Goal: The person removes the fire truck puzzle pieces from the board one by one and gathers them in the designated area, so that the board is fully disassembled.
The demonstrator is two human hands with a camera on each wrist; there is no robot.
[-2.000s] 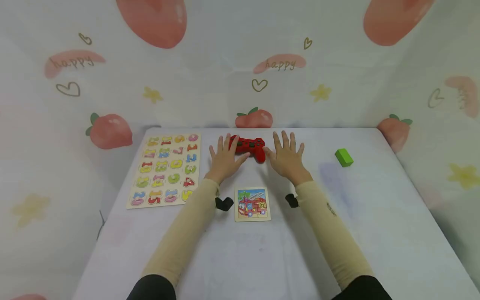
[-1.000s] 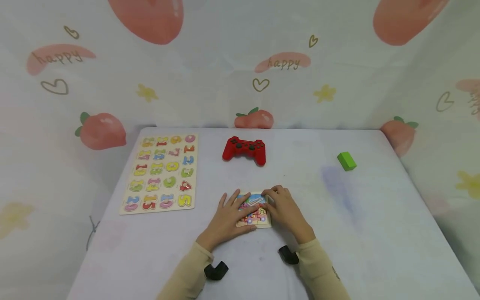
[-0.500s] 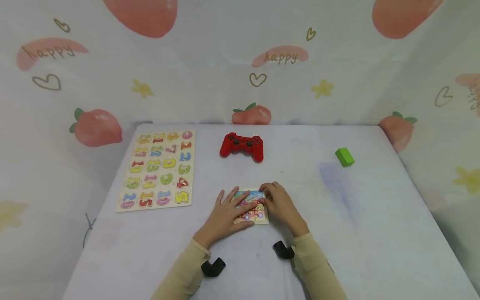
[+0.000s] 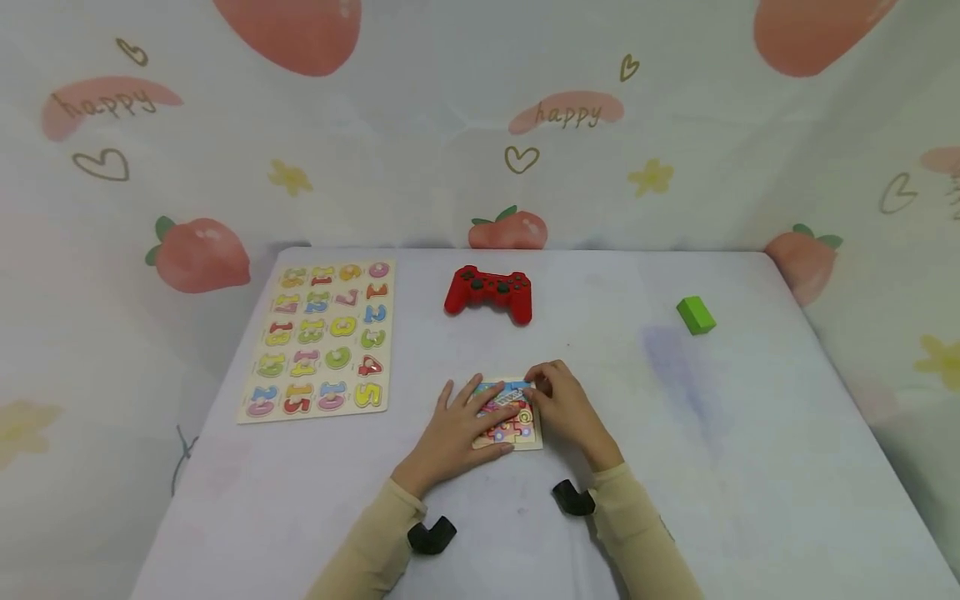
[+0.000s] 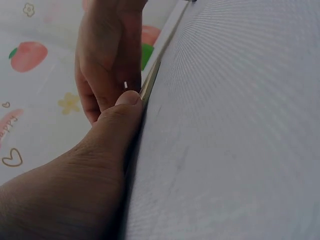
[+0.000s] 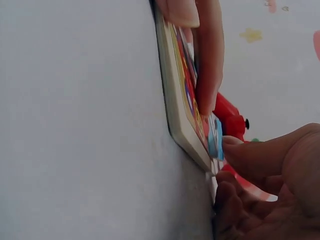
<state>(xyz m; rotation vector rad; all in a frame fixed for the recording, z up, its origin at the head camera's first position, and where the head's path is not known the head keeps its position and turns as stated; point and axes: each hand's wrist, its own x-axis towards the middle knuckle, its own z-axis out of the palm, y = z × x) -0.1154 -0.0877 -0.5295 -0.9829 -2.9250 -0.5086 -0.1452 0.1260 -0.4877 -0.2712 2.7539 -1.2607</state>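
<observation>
A small vehicle puzzle (image 4: 513,432) lies on the table, partly covered by the left hand (image 4: 455,433), which rests across it with fingers spread and thumb along its near edge. At the puzzle's far right corner, the right hand (image 4: 572,410) has its fingers bent. The right wrist view shows the right hand (image 6: 272,182) pinching a light blue puzzle piece (image 6: 216,140), tilted up at the board's corner, while a finger of the left hand (image 6: 209,60) presses on the picture. In the left wrist view, the left thumb (image 5: 117,120) touches the board's edge.
A red game controller (image 4: 489,292) lies beyond the puzzle. At the left is a wooden number board (image 4: 321,347); a green block (image 4: 696,315) sits at the right. A patterned cloth (image 4: 420,125) hangs behind the table (image 4: 750,467).
From beside the controller, both hands have come back to the puzzle. The left hand now lies over it, and the right fingers have bent at its far right corner.
</observation>
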